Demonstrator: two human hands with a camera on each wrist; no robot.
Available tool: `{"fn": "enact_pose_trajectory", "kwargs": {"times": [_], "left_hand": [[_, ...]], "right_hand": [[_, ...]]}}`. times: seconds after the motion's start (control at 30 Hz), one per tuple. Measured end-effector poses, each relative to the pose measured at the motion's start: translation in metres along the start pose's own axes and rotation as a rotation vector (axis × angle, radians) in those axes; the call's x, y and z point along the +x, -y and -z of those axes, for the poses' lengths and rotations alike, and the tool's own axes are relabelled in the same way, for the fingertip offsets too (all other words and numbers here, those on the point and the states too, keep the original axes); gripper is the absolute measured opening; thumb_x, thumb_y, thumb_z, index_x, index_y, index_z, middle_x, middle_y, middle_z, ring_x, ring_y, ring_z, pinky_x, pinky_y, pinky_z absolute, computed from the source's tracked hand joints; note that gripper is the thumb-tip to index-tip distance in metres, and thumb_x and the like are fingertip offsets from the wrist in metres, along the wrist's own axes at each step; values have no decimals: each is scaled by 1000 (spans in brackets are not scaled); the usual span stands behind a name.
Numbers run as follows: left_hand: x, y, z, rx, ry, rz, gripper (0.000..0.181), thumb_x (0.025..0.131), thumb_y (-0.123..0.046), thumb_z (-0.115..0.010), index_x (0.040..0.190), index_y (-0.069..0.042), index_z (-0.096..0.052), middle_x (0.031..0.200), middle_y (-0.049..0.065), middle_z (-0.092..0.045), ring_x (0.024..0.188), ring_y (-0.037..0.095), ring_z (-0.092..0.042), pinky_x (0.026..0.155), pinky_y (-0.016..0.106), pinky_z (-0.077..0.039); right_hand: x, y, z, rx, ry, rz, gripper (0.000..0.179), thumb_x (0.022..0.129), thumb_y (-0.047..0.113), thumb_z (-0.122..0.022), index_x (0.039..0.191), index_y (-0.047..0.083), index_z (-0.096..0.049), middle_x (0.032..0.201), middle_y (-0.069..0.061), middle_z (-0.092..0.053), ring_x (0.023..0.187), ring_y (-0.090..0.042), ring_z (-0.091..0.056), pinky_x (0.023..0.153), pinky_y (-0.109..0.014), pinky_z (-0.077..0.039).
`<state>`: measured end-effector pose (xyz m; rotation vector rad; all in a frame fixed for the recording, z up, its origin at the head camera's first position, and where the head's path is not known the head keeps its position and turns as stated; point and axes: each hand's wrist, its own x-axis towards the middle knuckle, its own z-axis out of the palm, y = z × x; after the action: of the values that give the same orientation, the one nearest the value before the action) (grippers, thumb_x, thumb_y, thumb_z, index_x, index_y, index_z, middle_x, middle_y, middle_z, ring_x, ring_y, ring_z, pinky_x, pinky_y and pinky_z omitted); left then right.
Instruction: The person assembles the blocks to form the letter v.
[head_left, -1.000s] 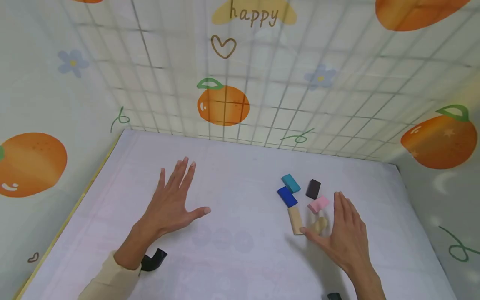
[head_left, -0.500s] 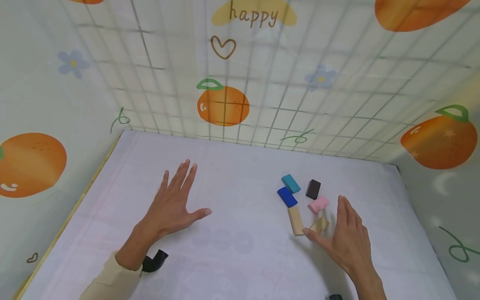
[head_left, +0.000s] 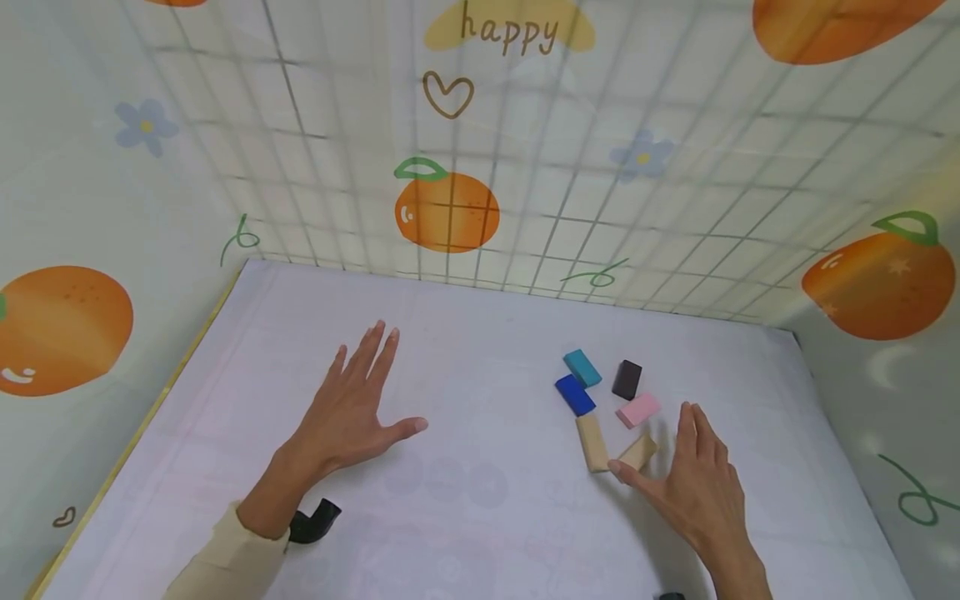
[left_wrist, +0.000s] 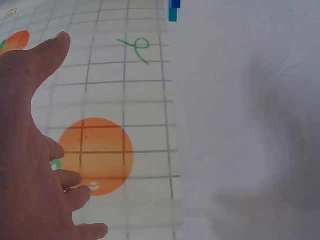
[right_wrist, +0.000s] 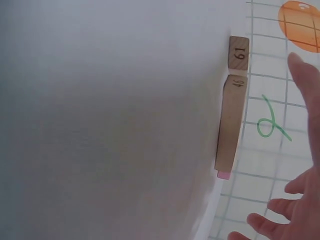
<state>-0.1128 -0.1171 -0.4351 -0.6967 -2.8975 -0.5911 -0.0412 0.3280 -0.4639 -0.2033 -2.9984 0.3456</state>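
My left hand [head_left: 345, 417] is held over the left half of the table, fingers straight and thumb spread, holding nothing. In the left wrist view the left hand [left_wrist: 30, 140] touches nothing. My right hand [head_left: 701, 492] hovers beside several wooden blocks, its thumb tip near two plain ones. One plain block [head_left: 592, 443] lies lengthwise; the other plain block [head_left: 637, 454] lies at an angle, partly behind the thumb. Beyond them lie a pink block [head_left: 638, 411], a black block [head_left: 627, 379], a dark blue block [head_left: 575, 394] and a teal block [head_left: 582, 367].
A white sheet covers the table [head_left: 480, 367]. A patterned curtain [head_left: 337, 208] with oranges and grid lines rises behind it and at both sides. A curved black object [head_left: 315, 522] shows by the left wrist. In the right wrist view the plain block ends [right_wrist: 239, 53] bear printed numbers.
Both hands have drifted slightly toward the person and to the right. More of the angled plain block shows beside the right thumb. The coloured blocks stay where they were.
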Motion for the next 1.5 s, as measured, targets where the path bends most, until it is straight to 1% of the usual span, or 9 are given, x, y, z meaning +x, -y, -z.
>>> {"fn": "enact_pose_trajectory", "kwargs": {"times": [0.23,0.43,0.67,0.77,0.87,0.97,1.23,1.43,1.5], "left_hand": [[0,-2,-2,-37,33,22,113,87,-70,-62,164,-12,-3,170,10,1,155,29,-1,121,56,-11],[0,-3,-5,-45,45,29,114,86,-71,-62,164,-13,-3,170,10,-1,155,29,-3,119,57,-17],[-2,-4,-11,-52,48,27,113,86,-73,-61,164,-13,-5,170,9,0,155,29,-5,118,58,-20],[-2,-4,-13,-49,43,21,112,86,-73,-60,164,-13,-6,170,9,-1,155,30,-6,118,58,-21],[-2,-4,-15,-45,24,12,112,86,-73,-60,164,-12,-8,170,10,-3,155,30,-8,117,58,-23],[-1,-4,-15,-51,15,6,111,86,-73,-60,164,-12,-9,170,10,-5,155,30,-9,116,58,-24],[1,-7,-19,-90,34,3,109,87,-74,-58,164,-14,-9,170,7,-4,154,28,-13,114,59,-28],[4,-11,-19,-111,31,2,109,87,-72,-60,164,-14,-9,170,6,-4,153,29,-17,113,60,-29],[5,-12,-19,-111,31,2,109,87,-72,-61,164,-13,-11,170,8,-6,152,30,-19,113,60,-29]], "right_hand": [[0,-2,-1,-8,66,-35,139,70,77,-75,156,-10,-9,154,-39,-20,130,-60,-28,94,-80,-31],[0,-2,0,-8,92,-57,137,71,77,-74,155,-12,-12,149,-41,-24,129,-61,-30,94,-78,-33],[0,-3,1,-20,131,-98,138,71,80,-71,154,-14,-13,147,-43,-24,128,-61,-29,95,-78,-32],[0,-4,1,-22,130,-92,138,71,80,-70,153,-15,-14,146,-44,-25,127,-62,-30,94,-78,-33],[1,-5,1,-23,123,-81,136,72,80,-70,152,-15,-15,145,-44,-27,126,-62,-31,93,-77,-34],[3,-6,1,-29,133,-84,136,72,80,-69,152,-16,-16,144,-44,-27,125,-62,-32,92,-77,-35],[7,-4,-1,-28,192,-128,138,71,83,-68,153,-14,-14,146,-43,-24,127,-61,-30,96,-76,-33],[6,-6,-2,-27,195,-110,139,68,84,-69,153,-13,-17,146,-42,-24,125,-61,-32,95,-75,-34],[6,-7,-2,-30,194,-99,140,67,85,-68,152,-13,-18,146,-42,-25,124,-60,-33,94,-75,-34]]}}
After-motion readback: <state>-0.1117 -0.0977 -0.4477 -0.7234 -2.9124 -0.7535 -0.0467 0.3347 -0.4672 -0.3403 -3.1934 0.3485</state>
